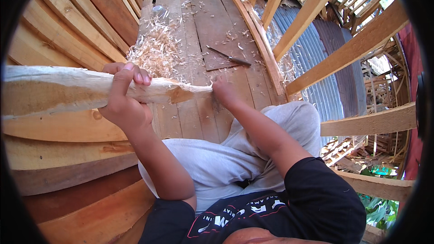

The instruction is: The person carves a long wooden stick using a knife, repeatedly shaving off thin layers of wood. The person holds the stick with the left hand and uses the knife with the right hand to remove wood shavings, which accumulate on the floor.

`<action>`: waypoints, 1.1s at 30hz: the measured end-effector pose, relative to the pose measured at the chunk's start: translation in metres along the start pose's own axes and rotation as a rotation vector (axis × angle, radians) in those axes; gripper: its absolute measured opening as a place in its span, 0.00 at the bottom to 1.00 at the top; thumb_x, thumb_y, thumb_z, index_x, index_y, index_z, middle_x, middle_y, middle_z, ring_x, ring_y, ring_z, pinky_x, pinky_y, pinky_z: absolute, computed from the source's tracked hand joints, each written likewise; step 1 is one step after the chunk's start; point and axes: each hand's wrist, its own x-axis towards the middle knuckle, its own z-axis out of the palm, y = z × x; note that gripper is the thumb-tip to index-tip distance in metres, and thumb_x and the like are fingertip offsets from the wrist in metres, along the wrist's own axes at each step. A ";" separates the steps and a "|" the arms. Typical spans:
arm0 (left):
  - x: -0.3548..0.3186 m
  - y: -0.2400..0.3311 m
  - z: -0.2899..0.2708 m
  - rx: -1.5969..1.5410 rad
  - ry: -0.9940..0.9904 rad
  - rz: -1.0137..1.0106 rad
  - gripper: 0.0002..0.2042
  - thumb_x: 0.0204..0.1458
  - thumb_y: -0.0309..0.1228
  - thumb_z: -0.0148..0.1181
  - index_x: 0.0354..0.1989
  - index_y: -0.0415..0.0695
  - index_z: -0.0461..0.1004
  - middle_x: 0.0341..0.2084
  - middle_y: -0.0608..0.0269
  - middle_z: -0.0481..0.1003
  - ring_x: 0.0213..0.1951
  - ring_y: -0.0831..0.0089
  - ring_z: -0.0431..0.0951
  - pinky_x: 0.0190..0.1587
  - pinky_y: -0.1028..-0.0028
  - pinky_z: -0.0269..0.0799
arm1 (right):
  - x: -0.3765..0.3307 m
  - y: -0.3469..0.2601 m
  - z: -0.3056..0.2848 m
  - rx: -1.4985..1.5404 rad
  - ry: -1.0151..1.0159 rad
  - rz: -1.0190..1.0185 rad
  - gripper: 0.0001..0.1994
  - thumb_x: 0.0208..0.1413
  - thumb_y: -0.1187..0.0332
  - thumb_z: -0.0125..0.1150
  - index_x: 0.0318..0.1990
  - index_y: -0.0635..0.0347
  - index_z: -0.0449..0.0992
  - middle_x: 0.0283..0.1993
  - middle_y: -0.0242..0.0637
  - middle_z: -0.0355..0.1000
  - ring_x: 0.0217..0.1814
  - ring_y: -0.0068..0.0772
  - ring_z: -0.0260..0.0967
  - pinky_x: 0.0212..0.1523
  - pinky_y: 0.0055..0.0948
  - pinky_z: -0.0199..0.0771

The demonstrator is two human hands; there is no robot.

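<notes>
Bends the left arm (pixel 158 162), with the left hand (pixel 124 89) curled in a grip, thumb (pixel 121 80) pointing away. Stretches the right arm (pixel 262 131) forward and inward, with the right hand (pixel 223 91) bunched up.

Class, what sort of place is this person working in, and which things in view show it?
Probably an open-sided woodworking area: the left hand grips a partly shaved wooden pole, curled wood shavings are heaped on the plank floor, and a wooden railing edges the right side.
</notes>
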 end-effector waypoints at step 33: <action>-0.012 -0.014 0.035 0.123 0.172 0.253 0.21 0.50 0.25 0.62 0.48 0.35 0.58 0.32 0.54 0.68 0.34 0.67 0.73 0.34 0.69 0.73 | -0.018 -0.017 -0.111 0.737 -0.295 -0.363 0.25 0.62 0.50 0.48 0.55 0.62 0.68 0.50 0.54 0.71 0.55 0.53 0.68 0.54 0.42 0.66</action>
